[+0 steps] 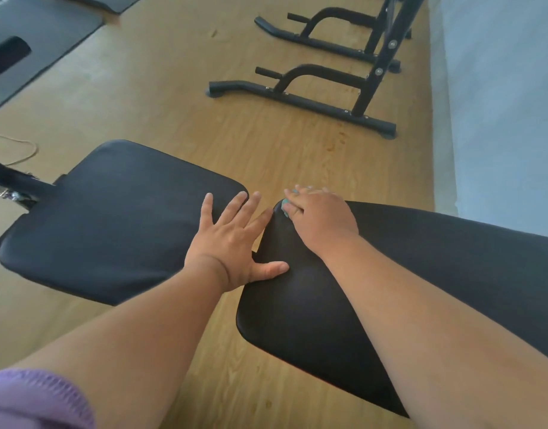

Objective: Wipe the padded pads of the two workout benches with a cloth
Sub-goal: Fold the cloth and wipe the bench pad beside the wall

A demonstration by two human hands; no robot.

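Wiping tool: a teal cloth (287, 208) lies almost wholly hidden under the right hand; only small patches show at the fingers.
Cloth position: on the far upper corner of the right bench pad (421, 289), at its edge.
Right hand (319, 216): palm down, fingers bent over the cloth and pressing it onto the pad; whether the thumb grips cannot be told.
Left hand (232, 243): fingers straight and spread, holding nothing; it bridges the gap between the two pads, with fingers over the near corner of the left bench pad (111, 218) and the thumb resting on the right bench pad.
Hands relative to each other: near, not touching.
Pads: both black and padded, side by side, corners nearly meeting with a narrow gap of floor between.
Left pad support: a black metal arm (15, 184) joins it at the left.
Floor (161, 97): light wood pattern.
Surroundings: a black tubular exercise frame (313, 97) stands beyond the pads, near a pale wall (498, 103); dark mats (43, 35) lie at upper left; a thin cord (25, 150) loops on the floor.
Clothing: a purple sleeve (34, 400) shows at lower left.
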